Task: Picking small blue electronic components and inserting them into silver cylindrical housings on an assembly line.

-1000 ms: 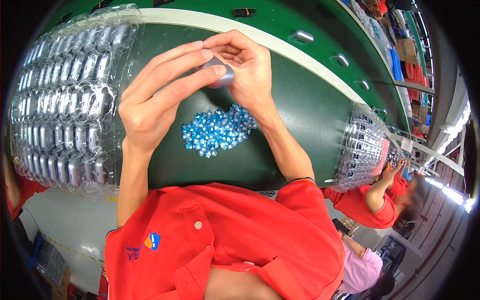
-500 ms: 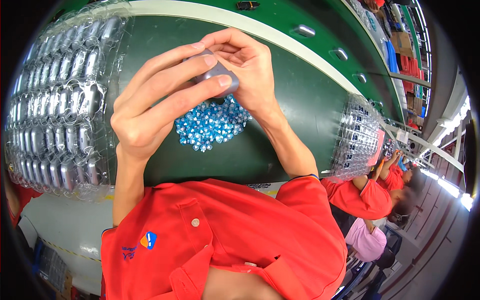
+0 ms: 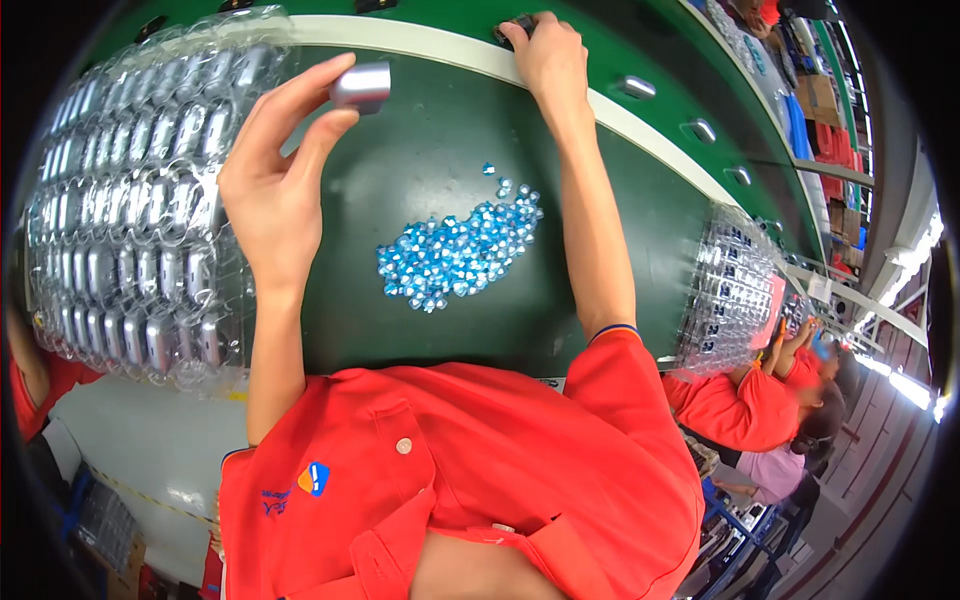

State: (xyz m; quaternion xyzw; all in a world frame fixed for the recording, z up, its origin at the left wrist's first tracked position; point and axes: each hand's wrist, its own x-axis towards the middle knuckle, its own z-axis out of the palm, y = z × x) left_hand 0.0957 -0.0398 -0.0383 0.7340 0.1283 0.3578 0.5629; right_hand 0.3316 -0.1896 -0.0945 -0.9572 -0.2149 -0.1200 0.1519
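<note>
My left hand point(image 3: 275, 180) is raised over the left part of the green work surface. Between its thumb and fingers it pinches a smooth silver-grey rounded casing point(image 3: 362, 87). At the far edge of the surface, my right hand point(image 3: 556, 65) reaches over a pale rail with its thumb and fingers closed around a small black part point(image 3: 512, 30); the fingers partly cover it. Below and between both hands lies a pile of small, shiny blue and whitish pieces point(image 3: 460, 255), with a stray blue piece point(image 3: 489, 169) just beyond it.
Stacked clear plastic trays point(image 3: 130, 205) of grey casings stand at the left. Another clear tray stack point(image 3: 725, 290) with dark parts is at the right. Beyond the pale rail point(image 3: 430, 42), a green strip carries grey casings point(image 3: 637, 87) and black parts. Co-workers in red point(image 3: 735, 410) sit to the right.
My hands have moved apart. The right one has let go of the grey casing and reached out to a black part; the left has carried the casing up and left.
</note>
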